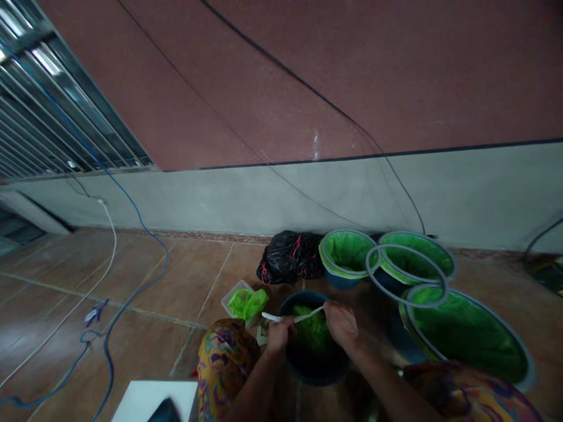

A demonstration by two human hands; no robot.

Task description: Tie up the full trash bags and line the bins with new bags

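My left hand (280, 335) is closed around a thin white strip (309, 315), one end of which sticks out to the left past the fingers. My right hand (341, 326) pinches the strip's other end. The strip spans the gap between both hands, slightly tilted up to the right; its exact kind is unclear. Directly beneath is a dark blue bucket (317, 376) between my knees. Bright green material (313, 332) lies inside it, too dim to tell apart.
Beyond the bucket sits a black plastic bag (285, 258) with red ties. Green-lined bins (347, 249) with grey rims stand right, a loose grey ring (375, 282) lying across them. A white container (226, 300) holds green plastic. A blue cable (132, 299) crosses the tiled floor.
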